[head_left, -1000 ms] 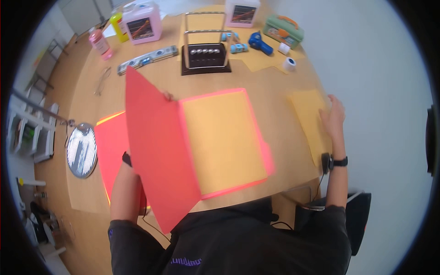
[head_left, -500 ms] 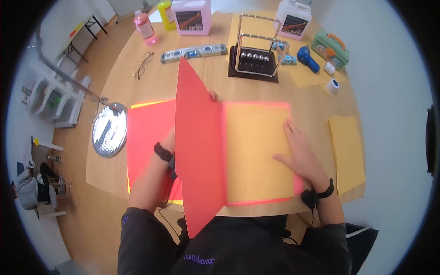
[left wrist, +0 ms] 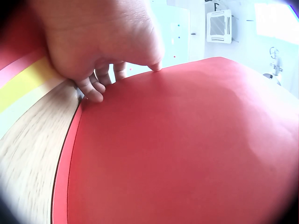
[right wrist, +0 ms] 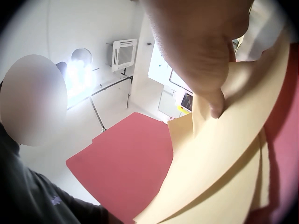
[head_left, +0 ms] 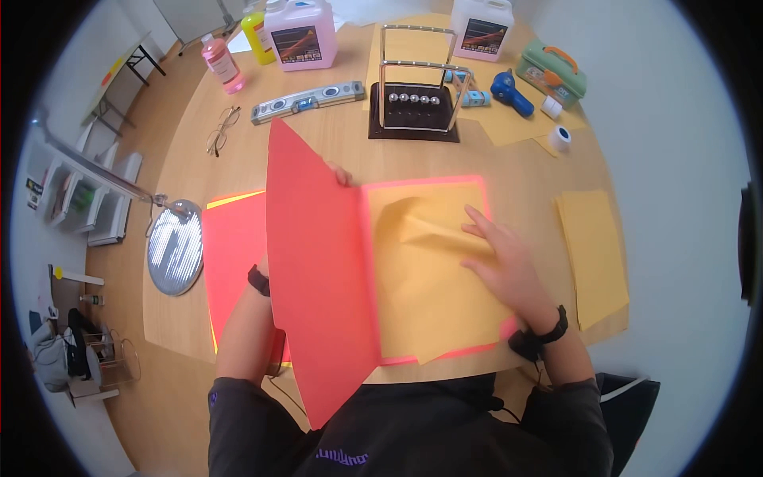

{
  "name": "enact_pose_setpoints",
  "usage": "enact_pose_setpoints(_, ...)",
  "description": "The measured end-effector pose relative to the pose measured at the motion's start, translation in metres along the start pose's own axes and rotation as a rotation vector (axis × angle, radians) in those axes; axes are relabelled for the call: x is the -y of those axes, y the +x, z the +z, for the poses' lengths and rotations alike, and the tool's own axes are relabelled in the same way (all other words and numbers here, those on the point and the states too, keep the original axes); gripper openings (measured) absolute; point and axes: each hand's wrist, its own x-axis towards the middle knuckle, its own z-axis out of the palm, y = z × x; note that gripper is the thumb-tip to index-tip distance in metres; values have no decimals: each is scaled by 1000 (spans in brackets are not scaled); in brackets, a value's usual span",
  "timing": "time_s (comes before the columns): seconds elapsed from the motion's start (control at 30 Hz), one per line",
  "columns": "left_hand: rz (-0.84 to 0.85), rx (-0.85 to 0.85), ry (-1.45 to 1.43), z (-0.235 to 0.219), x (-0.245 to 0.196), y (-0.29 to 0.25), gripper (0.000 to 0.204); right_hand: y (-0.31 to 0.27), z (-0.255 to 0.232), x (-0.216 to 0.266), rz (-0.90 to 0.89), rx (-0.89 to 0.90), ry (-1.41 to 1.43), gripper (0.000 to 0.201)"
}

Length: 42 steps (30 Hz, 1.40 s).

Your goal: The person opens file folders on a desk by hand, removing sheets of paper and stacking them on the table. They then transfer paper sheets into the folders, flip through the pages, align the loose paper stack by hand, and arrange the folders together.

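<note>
If our right hand (head_left: 513,270) lifts unevenly, the yellow sheets (head_left: 421,294) could crease or fan apart, because its fingers pinch them only toward three o'clock. Our left hand (head_left: 341,174) grips the raised red cover (head_left: 318,270) near its twelve o'clock end; a slip could drop it over them. The sheets lie inside the open folder, matte, buckled, one corner past six o'clock.

The place looks like an office or workroom: an open red folder (head_left: 318,270) on a wooden table (head_left: 310,147), white storage bins (head_left: 89,195) at left, and a square ceiling unit (left wrist: 219,26) overhead.
</note>
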Motion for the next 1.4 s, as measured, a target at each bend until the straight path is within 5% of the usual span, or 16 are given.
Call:
enact_pose_setpoints(0.1, -141, 18, -50, 22, -26, -12, 17, -2, 19, -15, -123, -156, 207, 80)
enact_pose_setpoints(0.17, -145, -17, 53, 6, -12, -12, 18, -4, 17, -15, 165, -196, 598, 80)
enact_pose_setpoints(0.27, -183, -33, 140, 5, -17, -11, 18, -5, 3, -15, 169, -282, 844, 81)
enact_pose_setpoints(0.37, -250, -68, 156, 10, -25, -12, 18, -7, -26, -34, 87, -304, 873, 74)
enact_pose_setpoints(0.43, -292, -95, 195, 6, -26, -17, 19, -26, -60, -50, 195, -323, 917, 62)
enact_pose_setpoints(0.53, -318, -31, 90, -2, -19, -8, 20, -53, -115, -91, 162, -440, 806, 52)
enact_pose_setpoints(0.63, -255, -19, 106, 3, -20, -7, 20, -88, -174, -134, 265, -365, 652, 47)
enact_pose_setpoints(0.8, -310, -112, 73, 23, -33, -19, 18, -134, -204, -193, 573, -289, 370, 37)
enact_pose_setpoints(0.87, -263, -89, 172, -19, 2, -12, 16, -168, -205, -285, 436, -228, 23, 38)
enact_pose_setpoints(0.97, -205, -87, 262, -21, -1, 5, 16, -161, -189, -264, 509, -285, 255, 44)
enact_pose_setpoints(1.03, -254, -144, 248, -12, -4, -2, 16, -157, -183, -236, 634, -358, -267, 52)
enact_pose_setpoints(1.07, -224, -112, 352, -11, -3, -1, 16, -151, -176, -216, 633, -327, -246, 52)
enact_pose_setpoints(1.13, -209, -103, 468, -14, -5, -1, 15, -125, -161, -167, 508, -735, -422, 58)
enact_pose_setpoints(1.23, -31, 16, 457, -7, -10, -3, 14, -83, -114, -82, 313, -506, 68, 57)
enact_pose_setpoints(1.3, -100, -60, 323, 8, -21, -7, 16, -54, -80, -27, 176, -112, 69, 54)
enact_pose_setpoints(1.4, -212, -36, 243, 12, -29, -16, 19, -17, -33, 1, 35, 17, -5, 54)
